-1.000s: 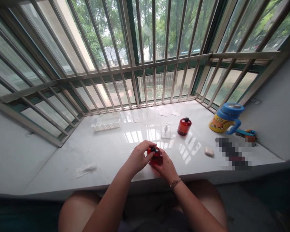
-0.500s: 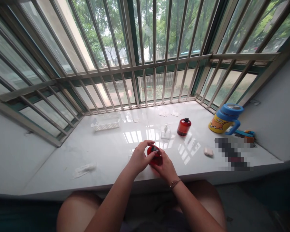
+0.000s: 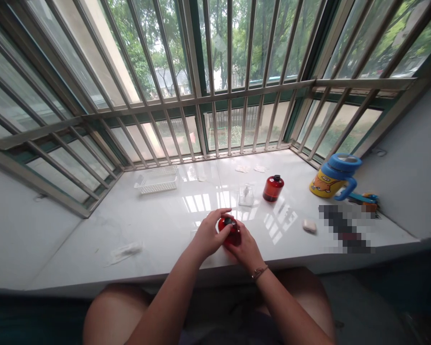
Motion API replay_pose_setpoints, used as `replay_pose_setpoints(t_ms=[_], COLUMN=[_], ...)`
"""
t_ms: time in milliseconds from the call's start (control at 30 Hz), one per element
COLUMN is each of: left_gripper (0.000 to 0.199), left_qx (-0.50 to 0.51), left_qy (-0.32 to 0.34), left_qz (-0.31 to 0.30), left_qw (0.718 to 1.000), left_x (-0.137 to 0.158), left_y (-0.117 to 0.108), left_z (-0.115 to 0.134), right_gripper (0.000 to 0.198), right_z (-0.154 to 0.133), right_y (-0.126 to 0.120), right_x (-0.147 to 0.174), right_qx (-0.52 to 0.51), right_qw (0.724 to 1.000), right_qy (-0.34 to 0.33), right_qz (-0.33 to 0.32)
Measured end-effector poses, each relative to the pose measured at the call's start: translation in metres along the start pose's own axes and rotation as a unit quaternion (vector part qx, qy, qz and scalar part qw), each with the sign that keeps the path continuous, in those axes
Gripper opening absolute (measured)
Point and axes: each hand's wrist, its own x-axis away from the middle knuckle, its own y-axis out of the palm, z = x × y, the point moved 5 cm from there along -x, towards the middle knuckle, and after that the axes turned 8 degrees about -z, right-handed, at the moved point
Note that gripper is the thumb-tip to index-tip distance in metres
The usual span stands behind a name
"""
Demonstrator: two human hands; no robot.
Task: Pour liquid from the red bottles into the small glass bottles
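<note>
Near the front edge of the white sill, a small red translucent bottle (image 3: 232, 238) with a black cap (image 3: 228, 221) is between my two hands. My right hand (image 3: 247, 247) wraps round the bottle's body from the right. From the left, my left hand (image 3: 209, 235) curls over the top, its thumb and fingers closed around the neck and cap. Whether the fingers press on the cap itself I cannot tell. A second red bottle (image 3: 273, 189) with a black cap stands upright beyond my hands, beside a clear glass bottle (image 3: 246, 195).
At the back left lies a white plastic basket (image 3: 160, 187). A clear packet (image 3: 126, 251) rests at front left. To the right are a pale soap-like piece (image 3: 309, 226), a blue-and-yellow mug (image 3: 332, 178) and a blurred-out dark object (image 3: 346, 230). Metal bars (image 3: 208, 99) line the window.
Almost nothing differs. Both hands keep their hold on the red bottle, and the view has shifted very slightly.
</note>
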Motion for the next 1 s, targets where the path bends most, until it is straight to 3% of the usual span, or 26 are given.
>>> replay_pose_setpoints(t_ms=[100, 300, 533, 667, 800, 1000], left_gripper=[0.060, 0.053, 0.050, 0.068, 0.058, 0.059], left_qx=[-0.022, -0.030, 0.010, -0.020, -0.015, 0.037], left_qy=[0.038, -0.018, 0.002, 0.011, -0.045, -0.003], left_qz=[-0.017, 0.086, -0.002, 0.034, 0.072, -0.002], left_qw=[0.999, 0.996, 1.000, 0.999, 0.996, 0.999], left_x=[0.003, -0.001, 0.005, 0.004, 0.001, 0.007], left_y=[0.002, 0.001, -0.006, -0.003, -0.001, 0.001], left_z=[0.005, -0.003, 0.000, 0.000, -0.007, -0.004], right_gripper=[0.075, 0.075, 0.076, 0.076, 0.077, 0.078], right_z=[0.000, -0.001, 0.000, 0.000, 0.000, 0.001], right_y=[0.001, 0.000, 0.000, 0.000, -0.001, 0.000], right_x=[0.000, 0.001, 0.000, 0.000, 0.000, 0.000], right_qx=[-0.004, 0.007, 0.005, -0.007, -0.006, 0.002], right_qw=[1.000, 1.000, 1.000, 1.000, 1.000, 1.000], right_qy=[-0.010, -0.008, -0.007, -0.011, -0.002, -0.006], right_qz=[-0.004, 0.005, -0.004, -0.002, -0.001, -0.006])
